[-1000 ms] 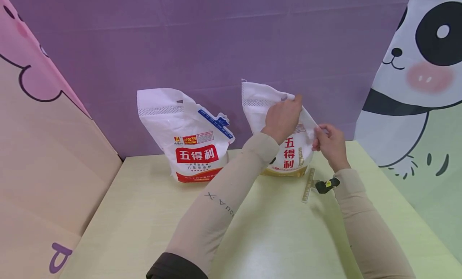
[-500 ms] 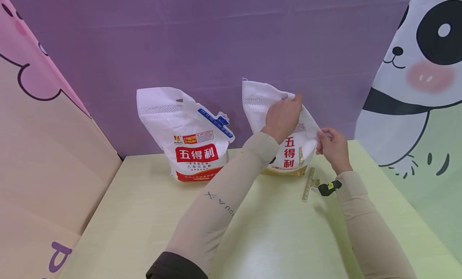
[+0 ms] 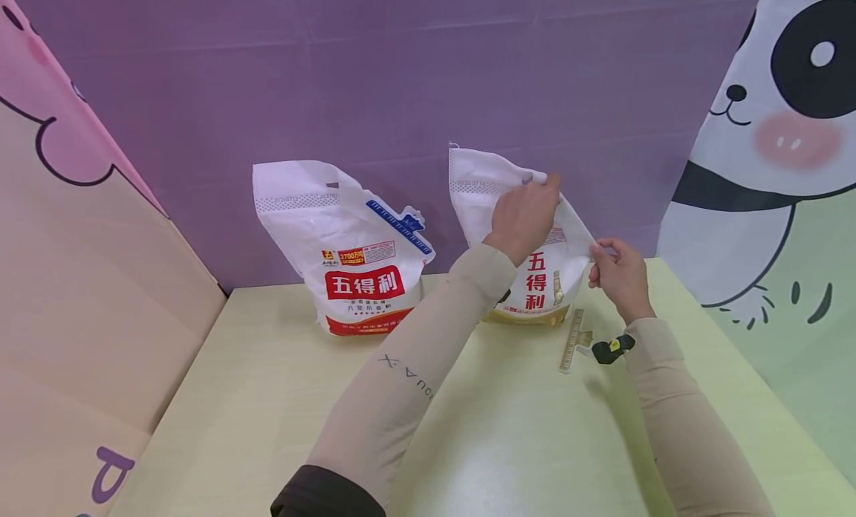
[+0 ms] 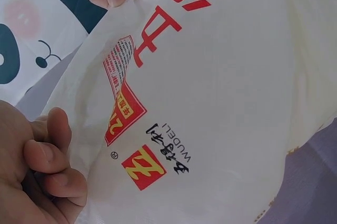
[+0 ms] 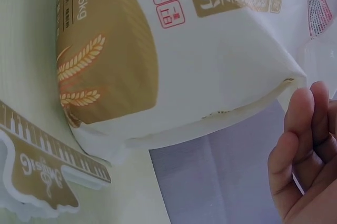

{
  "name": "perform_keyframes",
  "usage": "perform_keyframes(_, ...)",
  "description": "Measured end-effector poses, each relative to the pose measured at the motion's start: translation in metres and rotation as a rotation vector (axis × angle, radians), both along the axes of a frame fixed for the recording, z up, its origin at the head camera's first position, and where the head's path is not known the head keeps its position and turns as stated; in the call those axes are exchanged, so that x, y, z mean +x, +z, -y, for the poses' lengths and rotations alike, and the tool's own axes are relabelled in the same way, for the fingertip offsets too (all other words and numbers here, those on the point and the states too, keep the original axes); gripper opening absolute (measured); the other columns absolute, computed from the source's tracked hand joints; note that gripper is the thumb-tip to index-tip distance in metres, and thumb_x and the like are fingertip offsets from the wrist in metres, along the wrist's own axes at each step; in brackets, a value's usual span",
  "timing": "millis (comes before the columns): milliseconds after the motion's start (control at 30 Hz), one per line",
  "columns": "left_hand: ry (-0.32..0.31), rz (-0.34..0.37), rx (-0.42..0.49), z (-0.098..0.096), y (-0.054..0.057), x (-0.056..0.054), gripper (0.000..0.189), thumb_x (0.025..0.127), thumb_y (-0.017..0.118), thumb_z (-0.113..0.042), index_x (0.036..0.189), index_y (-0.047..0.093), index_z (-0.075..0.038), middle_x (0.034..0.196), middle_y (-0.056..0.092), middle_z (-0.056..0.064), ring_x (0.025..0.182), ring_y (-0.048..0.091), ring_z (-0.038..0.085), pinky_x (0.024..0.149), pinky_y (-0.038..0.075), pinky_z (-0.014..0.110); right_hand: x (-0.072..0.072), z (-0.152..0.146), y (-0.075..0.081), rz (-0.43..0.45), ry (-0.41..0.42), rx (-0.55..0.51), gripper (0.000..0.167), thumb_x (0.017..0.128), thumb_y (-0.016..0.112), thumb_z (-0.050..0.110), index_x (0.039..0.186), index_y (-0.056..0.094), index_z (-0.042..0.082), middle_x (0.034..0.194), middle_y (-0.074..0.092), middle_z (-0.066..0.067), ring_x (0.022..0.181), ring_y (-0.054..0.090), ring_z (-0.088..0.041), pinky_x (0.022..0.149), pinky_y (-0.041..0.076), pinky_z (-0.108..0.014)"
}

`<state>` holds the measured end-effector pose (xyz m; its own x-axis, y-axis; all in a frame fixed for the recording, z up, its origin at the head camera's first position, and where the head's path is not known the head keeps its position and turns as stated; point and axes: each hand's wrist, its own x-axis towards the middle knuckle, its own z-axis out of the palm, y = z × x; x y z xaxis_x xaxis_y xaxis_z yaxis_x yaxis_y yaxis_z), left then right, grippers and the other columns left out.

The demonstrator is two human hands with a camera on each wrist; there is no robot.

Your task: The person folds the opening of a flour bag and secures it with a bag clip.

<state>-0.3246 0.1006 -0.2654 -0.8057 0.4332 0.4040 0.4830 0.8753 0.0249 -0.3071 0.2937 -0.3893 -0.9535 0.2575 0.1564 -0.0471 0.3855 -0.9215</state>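
Observation:
A white flour bag with red lettering and a gold base stands on the table, its top leaning left. My left hand grips its upper right edge with curled fingers, also seen on the left hand in the left wrist view. Lower on the same side, my right hand pinches the bag's edge between thumb and fingers and holds it taut. In the right wrist view, the bag's pulled corner meets the right hand's fingertips. A gold bag clip with a piano-key pattern lies on the table below my right hand.
Left of it stands a second white flour bag with a red base; a blue clip closes its slanted upper right side. The pale table meets a purple backdrop behind both bags. Printed panels flank the table.
My right hand has shifted slightly right, drawing the bag's side edge outward with it. The left hand keeps its grip in the same place.

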Motion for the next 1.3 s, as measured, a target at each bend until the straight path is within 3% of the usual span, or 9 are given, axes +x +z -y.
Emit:
perform_keyframes(533,-0.005,-0.005,0.009,0.001,-0.002,-0.002,0.024,0.109,0.048,-0.032,0.126,0.055,-0.017,0.106,0.074,0.0,0.09,0.073,0.016,0.071,0.059,0.032,0.0,-0.003,-0.009,-0.06,-0.032,-0.042,0.036,0.106,0.057,0.027,0.128,0.06,-0.001,0.053,0.055,0.014,0.046,0.056,0.0,0.053,0.056,-0.021)
perform_keyframes(833,-0.013,0.018,0.012,0.002,-0.003,-0.002,0.024,0.109,0.049,-0.028,0.129,0.054,-0.017,0.105,0.074,0.0,0.081,0.068,0.013,0.068,0.057,0.029,-0.002,-0.004,-0.013,-0.086,-0.031,-0.052,0.035,0.106,0.057,0.027,0.126,0.06,-0.001,0.051,0.055,0.015,0.044,0.055,0.0,0.05,0.053,-0.019)
perform_keyframes(1300,-0.021,0.023,0.012,0.004,-0.002,-0.002,0.023,0.107,0.053,-0.027,0.129,0.055,-0.018,0.107,0.074,-0.001,0.083,0.068,0.012,0.07,0.058,0.029,0.002,-0.004,-0.013,-0.047,-0.041,-0.012,0.038,0.106,0.056,0.03,0.129,0.06,0.0,0.055,0.055,0.015,0.047,0.056,0.0,0.053,0.054,-0.019)
